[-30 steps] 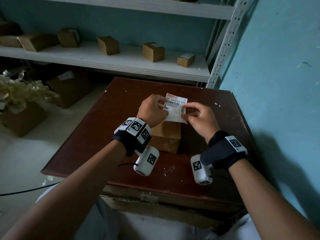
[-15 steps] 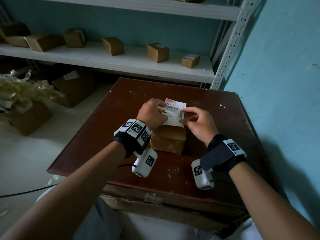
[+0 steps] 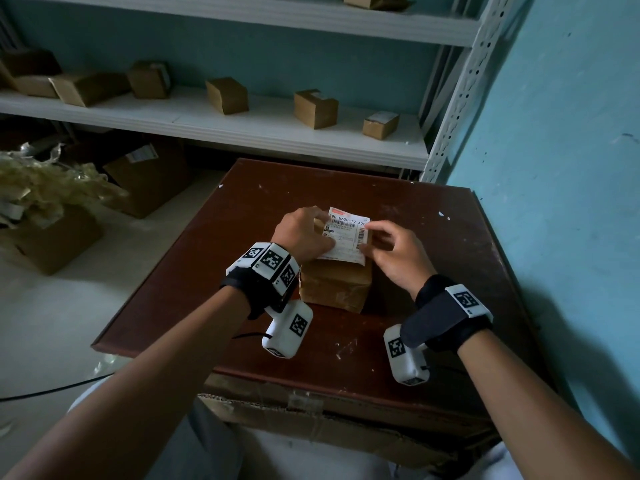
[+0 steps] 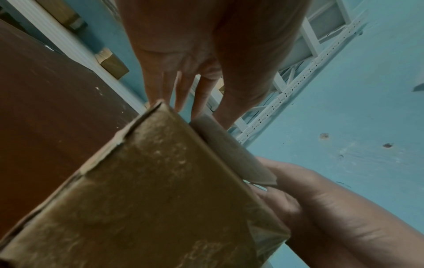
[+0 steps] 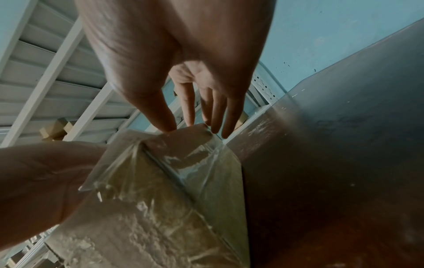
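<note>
A small brown cardboard box (image 3: 332, 289) wrapped in clear tape stands on the dark brown table (image 3: 242, 209). A white shipping label (image 3: 346, 233) with barcodes lies tilted over the box top. My left hand (image 3: 322, 233) pinches the label's left edge, with its thumb on the paper. My right hand (image 3: 369, 237) pinches the right edge between thumb and forefinger. In the left wrist view the box (image 4: 160, 199) fills the foreground and the label (image 4: 231, 152) shows edge-on. The right wrist view has thumb and fingers meeting on the label (image 5: 183, 141) above the box (image 5: 172, 208).
A white metal shelf (image 3: 242, 133) behind the table carries several small cardboard boxes (image 3: 227, 95). A blue wall (image 3: 554, 168) runs close along the table's right side. Larger boxes (image 3: 149, 174) and crumpled packing (image 3: 45, 188) sit on the floor at left. Flattened cardboard (image 3: 311, 420) hangs below the table's front edge.
Both hands have brought the label down from above the box until it lies over the box top. The box has stayed in place.
</note>
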The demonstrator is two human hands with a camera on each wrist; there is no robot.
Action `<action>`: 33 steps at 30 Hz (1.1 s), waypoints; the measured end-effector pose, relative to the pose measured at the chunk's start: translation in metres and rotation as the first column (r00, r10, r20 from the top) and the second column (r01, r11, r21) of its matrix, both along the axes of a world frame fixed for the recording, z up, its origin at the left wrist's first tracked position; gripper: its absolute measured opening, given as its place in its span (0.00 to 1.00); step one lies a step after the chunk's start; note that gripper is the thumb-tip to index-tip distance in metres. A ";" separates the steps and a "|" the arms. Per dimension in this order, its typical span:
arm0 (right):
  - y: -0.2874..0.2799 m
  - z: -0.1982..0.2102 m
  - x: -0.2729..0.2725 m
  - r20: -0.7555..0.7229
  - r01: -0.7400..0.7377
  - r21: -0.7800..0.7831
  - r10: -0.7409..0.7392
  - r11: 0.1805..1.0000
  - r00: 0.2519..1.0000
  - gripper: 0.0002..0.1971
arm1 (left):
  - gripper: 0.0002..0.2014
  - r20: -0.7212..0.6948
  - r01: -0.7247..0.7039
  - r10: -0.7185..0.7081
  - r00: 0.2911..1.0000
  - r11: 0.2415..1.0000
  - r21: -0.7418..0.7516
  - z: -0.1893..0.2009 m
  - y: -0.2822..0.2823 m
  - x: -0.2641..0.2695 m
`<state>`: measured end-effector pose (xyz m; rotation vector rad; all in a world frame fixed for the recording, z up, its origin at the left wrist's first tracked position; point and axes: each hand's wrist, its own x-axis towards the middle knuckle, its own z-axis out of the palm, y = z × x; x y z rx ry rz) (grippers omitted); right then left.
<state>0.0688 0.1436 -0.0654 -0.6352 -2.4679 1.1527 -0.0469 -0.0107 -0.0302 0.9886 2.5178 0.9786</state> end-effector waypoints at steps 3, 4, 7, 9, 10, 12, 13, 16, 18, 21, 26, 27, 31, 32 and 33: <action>0.000 -0.001 0.000 -0.006 -0.006 -0.036 0.006 0.999 1.000 0.22 | 0.24 0.023 0.001 -0.001 1.000 1.000 -0.007 0.000 0.000 0.000; 0.000 -0.001 0.000 -0.010 -0.006 -0.041 0.006 0.999 1.000 0.22 | 0.23 0.030 0.000 0.000 1.000 1.000 -0.007 0.000 0.000 0.000; 0.001 -0.001 0.001 -0.024 -0.009 -0.050 0.008 0.999 1.000 0.22 | 0.23 0.044 -0.003 0.003 0.999 1.000 -0.010 0.000 0.000 0.000; 0.001 -0.002 0.001 -0.025 -0.012 -0.051 0.010 0.999 1.000 0.21 | 0.23 0.042 -0.005 0.005 0.999 1.000 -0.014 0.000 0.000 0.000; 0.002 -0.002 0.001 -0.025 -0.011 -0.051 0.010 0.999 1.000 0.21 | 0.23 0.035 -0.005 0.005 0.999 1.000 -0.015 0.000 0.000 0.000; 0.003 -0.003 0.002 -0.023 -0.012 -0.052 0.011 0.999 1.000 0.22 | 0.23 0.017 -0.005 0.005 1.000 1.000 -0.017 0.000 0.001 0.001; 0.004 -0.003 0.002 -0.020 -0.013 -0.051 0.012 0.999 1.000 0.22 | 0.23 0.013 -0.005 0.005 1.000 1.000 -0.018 0.000 0.001 0.002; 0.006 -0.004 0.004 -0.018 -0.009 -0.053 0.008 0.999 1.000 0.22 | 0.22 0.012 -0.001 0.001 1.000 1.000 -0.021 0.000 0.002 0.004; 0.007 -0.004 0.007 -0.022 -0.010 -0.055 0.009 0.998 1.000 0.22 | 0.22 0.012 0.003 -0.003 1.000 1.000 -0.021 0.001 0.003 0.006; 0.009 -0.002 0.012 -0.023 -0.008 -0.062 0.007 0.998 1.000 0.21 | 0.23 0.008 0.022 -0.022 1.000 1.000 -0.022 0.001 0.007 0.009; 0.014 0.002 0.024 -0.032 0.003 -0.087 -0.006 0.996 0.999 0.21 | 0.24 0.004 0.059 -0.059 0.998 0.998 -0.017 -0.001 0.014 0.016; 0.014 0.003 0.027 -0.033 0.002 -0.093 -0.005 0.996 0.999 0.21 | 0.24 0.000 0.066 -0.066 0.998 0.998 -0.016 -0.001 0.015 0.018; 0.017 0.007 0.038 -0.027 -0.001 -0.095 -0.001 0.995 1.000 0.20 | 0.24 -0.031 0.094 -0.095 0.995 0.995 -0.023 -0.003 0.020 0.024; 0.018 0.008 0.040 -0.024 -0.005 -0.100 0.002 0.995 1.000 0.21 | 0.24 -0.043 0.097 -0.098 0.994 0.995 -0.025 -0.004 0.021 0.024; 0.018 0.009 0.043 -0.022 -0.007 -0.105 0.005 0.994 1.000 0.21 | 0.24 -0.051 0.102 -0.103 0.993 0.994 -0.026 -0.005 0.022 0.025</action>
